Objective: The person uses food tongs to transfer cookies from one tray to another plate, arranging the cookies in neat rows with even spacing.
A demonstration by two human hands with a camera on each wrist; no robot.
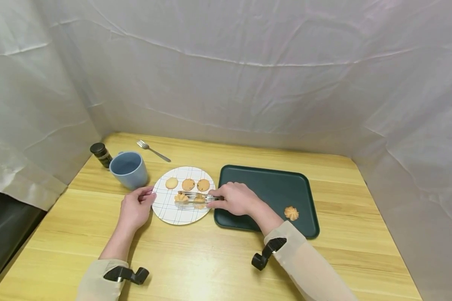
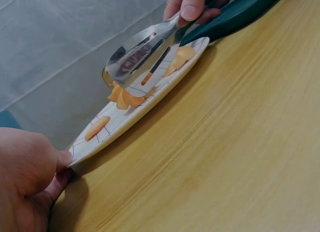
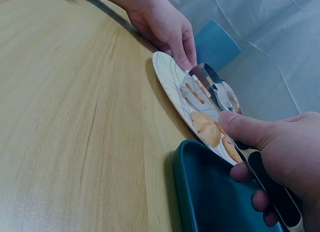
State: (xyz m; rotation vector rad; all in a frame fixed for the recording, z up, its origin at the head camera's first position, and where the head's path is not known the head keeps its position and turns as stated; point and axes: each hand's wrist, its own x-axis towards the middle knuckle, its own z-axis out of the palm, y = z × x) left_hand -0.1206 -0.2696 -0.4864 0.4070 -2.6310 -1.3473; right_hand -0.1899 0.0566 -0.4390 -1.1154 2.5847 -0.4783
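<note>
My left hand (image 1: 137, 209) pinches the left rim of a white plate (image 1: 165, 213) with blue grid lines; the thumb lies on the rim in the left wrist view. With my right hand (image 1: 238, 199) I grip silver slotted food tongs (image 2: 142, 55) by their dark handle. Their heads reach over the plate around a flower-shaped cookie (image 2: 122, 97). Whether they squeeze it I cannot tell. Another flower-shaped cookie (image 3: 206, 129) lies beneath the tongs, nearer my right hand. A plain round cookie (image 1: 171, 183) and two dotted round cookies (image 1: 188, 184) sit along the plate's far side.
Right of the plate stands a dark green tray (image 1: 263, 184) holding one flower-shaped cookie (image 1: 291, 213). A blue mug (image 1: 129, 170) is just beyond my left hand, with a black-capped jar (image 1: 101, 154) behind it. A fork (image 1: 154, 151) lies near the table's back edge.
</note>
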